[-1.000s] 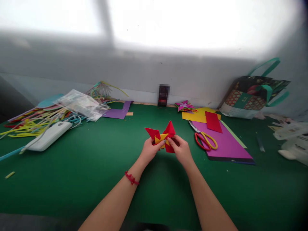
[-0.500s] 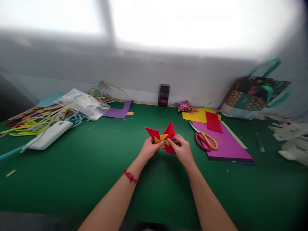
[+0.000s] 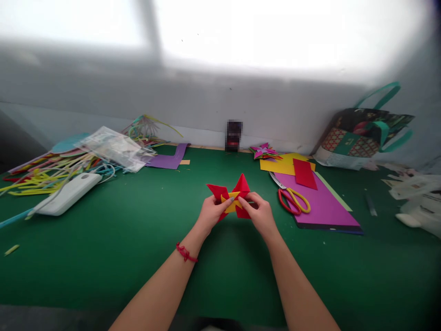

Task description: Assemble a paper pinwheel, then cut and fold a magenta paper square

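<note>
A folded paper star [image 3: 234, 206], red at its points and yellow in the middle, is held just above the green table [image 3: 144, 248]. My left hand [image 3: 212, 212] pinches its left side, thumb on the yellow centre and fingers behind. On the right side, my right hand [image 3: 258, 210] grips it the same way, with the thumb pressing near the yellow folds. Both hands are closed on the paper, and they hide parts of its lower and side points. A red braided bracelet [image 3: 186, 253] circles my left wrist.
Right of my hands, scissors [image 3: 294, 201] rest on purple paper [image 3: 324, 209], near a red paper piece [image 3: 305, 174] and folded stars [image 3: 264, 151]. Leftward are a white glue gun [image 3: 70, 195] and a pile of coloured strips [image 3: 37, 181]. A patterned bag [image 3: 351, 140] stands back right.
My left thumb has shifted slightly up and left over the yellow centre, and more of the yellow shows. Both hands still hold the star in nearly the same place.
</note>
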### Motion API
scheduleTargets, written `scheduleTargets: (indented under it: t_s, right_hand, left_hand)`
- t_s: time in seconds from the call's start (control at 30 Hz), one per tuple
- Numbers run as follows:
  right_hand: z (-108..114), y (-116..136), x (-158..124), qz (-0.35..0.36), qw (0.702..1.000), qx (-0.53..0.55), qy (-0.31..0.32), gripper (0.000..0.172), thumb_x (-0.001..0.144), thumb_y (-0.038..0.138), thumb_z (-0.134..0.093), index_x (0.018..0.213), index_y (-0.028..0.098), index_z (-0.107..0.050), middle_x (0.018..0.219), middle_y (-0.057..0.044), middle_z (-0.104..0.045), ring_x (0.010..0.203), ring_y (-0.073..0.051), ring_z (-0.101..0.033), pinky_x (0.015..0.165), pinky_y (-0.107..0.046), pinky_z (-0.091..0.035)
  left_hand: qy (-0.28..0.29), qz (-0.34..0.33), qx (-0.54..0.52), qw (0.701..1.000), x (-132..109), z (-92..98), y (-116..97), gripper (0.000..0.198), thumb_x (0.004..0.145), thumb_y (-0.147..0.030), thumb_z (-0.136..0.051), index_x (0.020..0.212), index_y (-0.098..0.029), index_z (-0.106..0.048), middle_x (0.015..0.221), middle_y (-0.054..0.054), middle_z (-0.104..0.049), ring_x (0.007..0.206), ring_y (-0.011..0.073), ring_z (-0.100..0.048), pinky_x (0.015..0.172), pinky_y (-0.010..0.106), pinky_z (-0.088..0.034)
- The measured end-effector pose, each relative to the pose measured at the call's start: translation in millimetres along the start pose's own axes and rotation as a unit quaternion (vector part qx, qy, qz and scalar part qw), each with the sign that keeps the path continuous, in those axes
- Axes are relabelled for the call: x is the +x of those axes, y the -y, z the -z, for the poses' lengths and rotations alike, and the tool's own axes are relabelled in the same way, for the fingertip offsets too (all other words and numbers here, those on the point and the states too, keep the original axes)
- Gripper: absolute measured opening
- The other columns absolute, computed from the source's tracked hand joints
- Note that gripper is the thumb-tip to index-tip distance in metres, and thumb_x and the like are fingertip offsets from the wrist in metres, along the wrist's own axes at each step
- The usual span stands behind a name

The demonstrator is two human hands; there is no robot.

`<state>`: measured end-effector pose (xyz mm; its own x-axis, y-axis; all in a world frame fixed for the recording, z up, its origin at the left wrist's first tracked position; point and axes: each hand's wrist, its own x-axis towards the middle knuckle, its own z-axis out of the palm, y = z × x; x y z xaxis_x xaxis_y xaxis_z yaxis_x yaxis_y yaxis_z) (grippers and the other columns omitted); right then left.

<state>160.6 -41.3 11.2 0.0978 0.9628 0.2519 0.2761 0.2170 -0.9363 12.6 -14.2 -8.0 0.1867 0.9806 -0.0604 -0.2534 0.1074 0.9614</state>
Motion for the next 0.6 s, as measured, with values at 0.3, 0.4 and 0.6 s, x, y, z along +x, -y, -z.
scheduleTargets:
  t_s: [0.3,0.4,0.6]
  right_hand:
    - [-1.7,-0.5,0.1,-0.043,0.998,0.042,0.002,0.027,0.073,0.044,-0.060,0.080,0.017,-0.062,0.082,-0.005,-0.062,0.076,-0.020,-0.059,0.064,-0.030,-0.050]
    - [-4.3,-2.6,-0.7,-0.061,0.996,0.064,-0.004,0.028,0.074,0.044,-0.059,0.082,0.017,-0.060,0.081,-0.005,-0.063,0.076,-0.019,-0.060,0.063,-0.030,-0.050]
    - [-13.1,-9.8,-1.8,-0.045,0.997,0.038,-0.040,0.027,0.076,0.044,-0.055,0.082,0.018,-0.057,0.081,-0.005,-0.063,0.074,-0.018,-0.059,0.064,-0.031,-0.049]
  left_hand:
    - [-0.001,0.008,-0.016,1.000,-0.8,-2.5,0.8,0.031,0.065,-0.035,-0.072,0.083,-0.011,-0.064,0.085,0.008,-0.068,0.077,0.0178,-0.063,0.070,0.027,-0.049]
    - [0.005,0.017,-0.027,0.999,-1.7,-4.6,0.9,0.031,0.066,-0.036,-0.071,0.084,-0.011,-0.064,0.086,0.008,-0.068,0.077,0.0181,-0.064,0.070,0.027,-0.050]
    - [-0.010,0.016,-0.001,1.000,-0.8,-5.2,0.5,0.033,0.066,-0.037,-0.071,0.084,-0.011,-0.063,0.085,0.008,-0.068,0.077,0.0181,-0.064,0.069,0.027,-0.051]
